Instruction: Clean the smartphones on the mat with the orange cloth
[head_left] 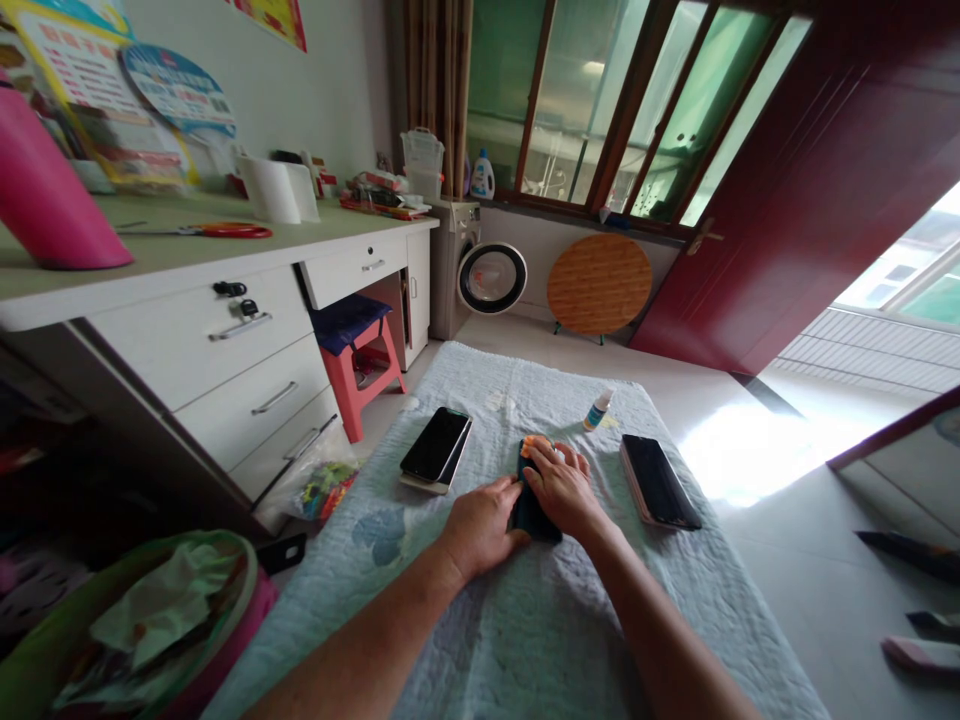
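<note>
A dark phone (537, 518) lies on the cloth-covered table (510, 640), mostly beneath my hands. My left hand (484, 527) grips its left edge, with the thumb near the lower end. Under the fingers of my right hand (562, 487), a small orange cloth (529, 446) is pressed on the phone's upper part. To the left, a black-screened phone (437, 443) rests on another pale-edged device. Further right lies a stack of black-screened phones (658, 482), partly overlapping. A small spray bottle (598, 411) with a white cap stands upright beyond my right hand.
On the left is a white desk (247, 350) with scissors (225, 231) and a pink bottle (56, 190) on top. A red stool (364, 370) is tucked under it. A waste bin (251, 600) stands at lower left. The washing machine door (493, 278) hangs open behind.
</note>
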